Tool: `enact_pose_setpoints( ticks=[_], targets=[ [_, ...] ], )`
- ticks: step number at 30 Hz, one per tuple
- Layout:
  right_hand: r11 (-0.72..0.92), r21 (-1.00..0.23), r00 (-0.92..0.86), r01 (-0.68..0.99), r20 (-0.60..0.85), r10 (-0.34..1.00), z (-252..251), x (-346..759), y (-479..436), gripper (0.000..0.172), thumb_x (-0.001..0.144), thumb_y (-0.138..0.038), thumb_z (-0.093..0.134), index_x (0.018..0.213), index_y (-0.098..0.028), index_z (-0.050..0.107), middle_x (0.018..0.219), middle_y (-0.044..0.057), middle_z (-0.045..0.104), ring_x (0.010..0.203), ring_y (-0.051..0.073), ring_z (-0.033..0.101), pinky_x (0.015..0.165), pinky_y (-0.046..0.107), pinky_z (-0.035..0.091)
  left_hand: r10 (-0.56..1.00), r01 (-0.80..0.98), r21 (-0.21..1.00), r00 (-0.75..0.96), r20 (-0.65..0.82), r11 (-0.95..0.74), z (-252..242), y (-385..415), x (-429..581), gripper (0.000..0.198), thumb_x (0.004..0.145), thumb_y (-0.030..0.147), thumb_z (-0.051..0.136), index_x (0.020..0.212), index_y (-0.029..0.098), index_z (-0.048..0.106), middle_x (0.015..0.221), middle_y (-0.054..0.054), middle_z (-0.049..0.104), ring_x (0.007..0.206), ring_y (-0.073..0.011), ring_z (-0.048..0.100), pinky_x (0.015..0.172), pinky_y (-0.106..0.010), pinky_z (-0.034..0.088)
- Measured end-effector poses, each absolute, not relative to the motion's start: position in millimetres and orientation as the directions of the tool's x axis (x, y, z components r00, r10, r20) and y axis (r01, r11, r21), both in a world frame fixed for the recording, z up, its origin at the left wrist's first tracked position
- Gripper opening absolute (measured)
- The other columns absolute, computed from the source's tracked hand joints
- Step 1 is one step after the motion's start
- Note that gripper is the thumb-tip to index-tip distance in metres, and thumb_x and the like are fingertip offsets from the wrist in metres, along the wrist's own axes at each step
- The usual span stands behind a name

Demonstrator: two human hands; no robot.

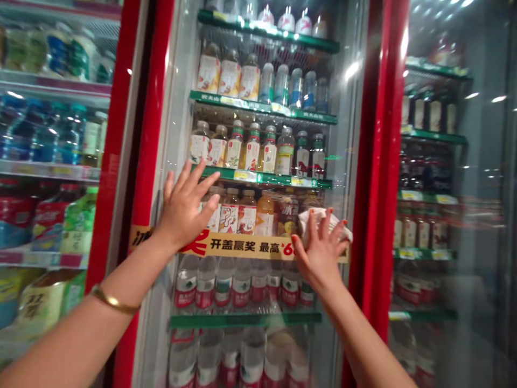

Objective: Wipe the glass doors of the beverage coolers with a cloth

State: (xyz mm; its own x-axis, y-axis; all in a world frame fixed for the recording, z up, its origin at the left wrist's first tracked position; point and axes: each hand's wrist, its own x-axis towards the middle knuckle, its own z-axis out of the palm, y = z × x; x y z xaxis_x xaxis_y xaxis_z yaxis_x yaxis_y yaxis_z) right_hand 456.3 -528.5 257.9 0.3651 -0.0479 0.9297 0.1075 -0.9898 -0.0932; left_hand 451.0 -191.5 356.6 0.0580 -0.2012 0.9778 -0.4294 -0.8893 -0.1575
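My right hand (321, 261) presses a crumpled white cloth (319, 214) against the glass door (345, 140) of a drinks fridge, fingers spread over it. The cloth lies on the right part of the pane, at the right end of a yellow banner strip (238, 247) with printed characters. Toward the left side of the same door, my left hand (186, 207) is open with fingers apart, at the glass just over the strip; firm contact cannot be made out. It holds nothing. A gold bangle (115, 302) circles my left wrist.
Behind the glass, bottles (252, 151) stand in rows on shelves with green edges (246, 321). Red door frames (151, 108) border the pane. Another fridge section with blue bottles (68, 134) is at left; a further glass door (488, 215) is at right.
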Motion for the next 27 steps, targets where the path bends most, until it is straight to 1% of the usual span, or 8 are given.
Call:
enact_pose_setpoints(
  ticks=[5,7,11,13,15,18,21,27],
  targets=[
    [-0.846,0.340,0.428,0.411,0.747,0.508,125,446,-509,0.089,0.095,-0.080,0.057,0.171,-0.052,0.018,0.184,-0.003,0.016,0.167,0.054,0.008,0.119,0.089,0.033,-0.091,-0.305,-0.040,0.156,0.984,-0.952,235,-206,440,0.076,0.107,0.043,0.052,0.173,0.045,0.016,0.184,0.004,0.015,0.172,-0.0340,0.012,0.140,-0.068,0.004],
    [-0.893,0.282,0.438,0.351,0.793,0.423,80,443,-539,0.089,0.095,-0.075,0.062,0.170,-0.053,0.020,0.183,-0.002,0.017,0.166,0.055,0.009,0.119,0.089,0.032,-0.112,-0.285,-0.071,0.132,0.985,-0.956,201,-202,447,0.082,0.105,0.041,0.055,0.174,0.043,0.011,0.184,0.003,0.012,0.172,-0.0319,0.010,0.141,-0.065,0.004],
    [-0.988,-0.123,0.407,0.096,0.911,-0.073,57,450,-565,0.094,0.103,-0.056,0.053,0.174,-0.030,-0.002,0.182,0.017,-0.003,0.165,0.056,-0.004,0.109,0.092,0.039,-0.122,-0.265,-0.087,0.119,0.985,-0.960,183,-195,458,0.085,0.102,0.042,0.057,0.175,0.041,0.013,0.184,0.004,0.012,0.172,-0.0292,0.009,0.142,-0.060,0.003],
    [-0.975,-0.219,0.404,0.042,0.896,-0.184,45,457,-532,0.097,0.102,-0.058,0.050,0.174,-0.023,-0.005,0.179,0.020,-0.005,0.162,0.054,-0.009,0.103,0.093,0.043,-0.116,-0.265,-0.081,0.121,0.986,-0.961,186,-194,458,0.084,0.103,0.042,0.057,0.175,0.041,0.013,0.184,0.005,0.011,0.172,-0.0279,0.008,0.143,-0.059,0.002],
    [-0.985,-0.170,0.420,0.043,0.897,-0.136,14,459,-485,0.101,0.093,-0.071,0.050,0.175,-0.031,0.006,0.179,0.012,0.008,0.162,0.051,-0.006,0.101,0.095,0.041,-0.112,-0.266,-0.075,0.126,0.986,-0.961,189,-195,456,0.083,0.103,0.043,0.056,0.174,0.042,0.014,0.184,0.006,0.011,0.173,-0.0273,0.007,0.143,-0.058,0.002],
    [-0.977,0.141,0.410,0.159,0.891,0.195,-53,452,-449,0.095,0.077,-0.087,0.049,0.165,-0.057,0.031,0.169,-0.010,0.035,0.163,0.043,0.002,0.113,0.095,0.030,-0.119,-0.269,-0.079,0.136,0.984,-0.960,189,-195,454,0.082,0.104,0.044,0.055,0.174,0.043,0.014,0.184,0.007,0.010,0.173,-0.0273,0.007,0.143,-0.058,0.002],
    [-0.936,0.284,0.356,0.210,0.869,0.343,-89,441,-482,0.096,0.078,-0.075,0.061,0.165,-0.057,0.026,0.168,-0.014,0.029,0.163,0.039,0.002,0.123,0.089,0.021,-0.114,-0.266,-0.076,0.130,0.985,-0.961,187,-195,455,0.082,0.104,0.044,0.055,0.174,0.043,0.013,0.184,0.007,0.010,0.173,-0.0281,0.008,0.143,-0.059,0.004],
    [-0.946,-0.297,0.464,0.127,0.861,-0.209,-22,452,-506,0.097,0.100,-0.051,0.055,0.174,-0.030,-0.005,0.180,0.015,-0.007,0.160,0.055,-0.015,0.101,0.102,0.030,-0.097,-0.259,-0.063,0.119,0.988,-0.964,186,-196,456,0.082,0.103,0.044,0.056,0.174,0.044,0.014,0.184,0.007,0.013,0.172,-0.0305,0.012,0.142,-0.064,0.007]
  ],
)
